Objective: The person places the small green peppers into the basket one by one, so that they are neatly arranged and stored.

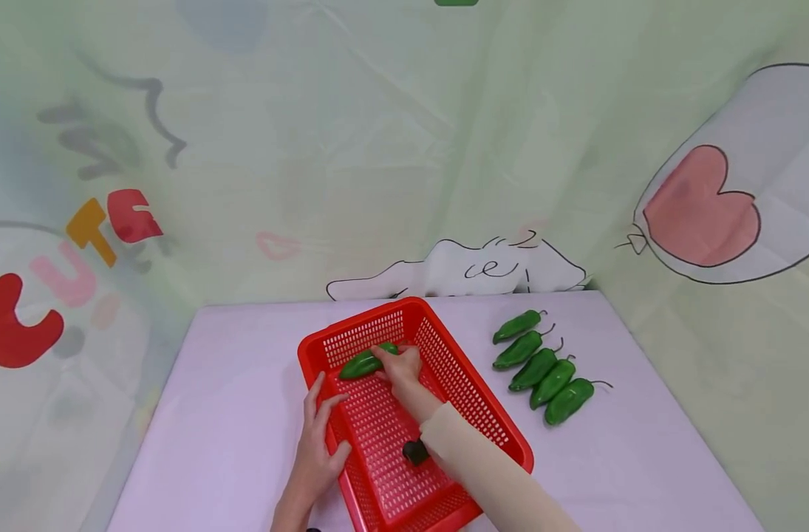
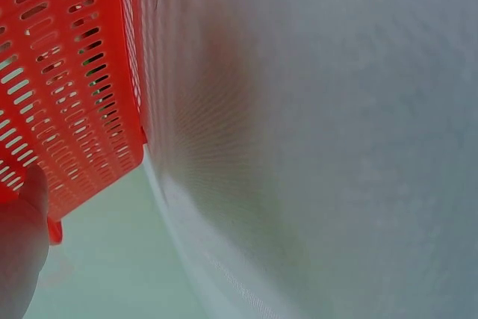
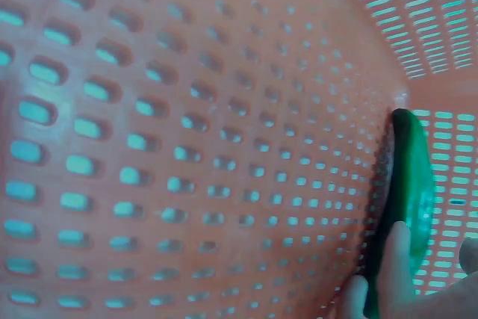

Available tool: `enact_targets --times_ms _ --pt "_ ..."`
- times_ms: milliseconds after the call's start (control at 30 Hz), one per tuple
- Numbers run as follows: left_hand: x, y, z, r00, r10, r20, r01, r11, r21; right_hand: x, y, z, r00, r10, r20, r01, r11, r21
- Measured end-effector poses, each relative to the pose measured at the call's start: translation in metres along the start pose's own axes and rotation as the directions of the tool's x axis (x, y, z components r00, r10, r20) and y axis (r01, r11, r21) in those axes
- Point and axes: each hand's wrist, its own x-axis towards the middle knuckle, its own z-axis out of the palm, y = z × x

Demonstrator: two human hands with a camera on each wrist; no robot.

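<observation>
A red plastic basket (image 1: pixel 467 355) with slotted walls stands on the table. At its far left end, inside, lies a long green chili pepper (image 1: pixel 359 365), and my right hand (image 1: pixel 402 367) pinches it between thumb and fingers. In the right wrist view the pepper (image 3: pixel 413 177) lies on the basket floor along the end wall, with fingertips (image 3: pixel 399 252) against it. My left hand (image 1: pixel 316 443) rests at the basket's left rim, its fingers spread and fairly straight. The left wrist view shows one finger (image 2: pixel 31 199) by the basket's outer wall (image 2: pixel 82 95).
Several green chili peppers (image 1: pixel 540 368) lie in a slanting row on the table to the right of the basket, stems pointing right. A pale lilac cloth (image 1: pixel 231 414) covers the table. Printed curtains (image 1: pixel 377 148) hang behind and at both sides.
</observation>
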Motion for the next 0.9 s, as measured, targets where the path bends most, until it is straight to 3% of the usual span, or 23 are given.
enact_targets --times_ms 567,900 --pt "0.002 0.001 -0.007 1.0 -0.022 0.007 0.022 1.0 0.007 -0.032 -0.065 -0.039 0.988 -0.007 0.151 0.002 0.999 0.036" --pt "0.0 0.001 -0.001 1.0 -0.01 0.005 0.01 1.0 -0.016 -0.014 -0.088 -0.107 0.988 -0.043 0.151 0.045 0.999 -0.007"
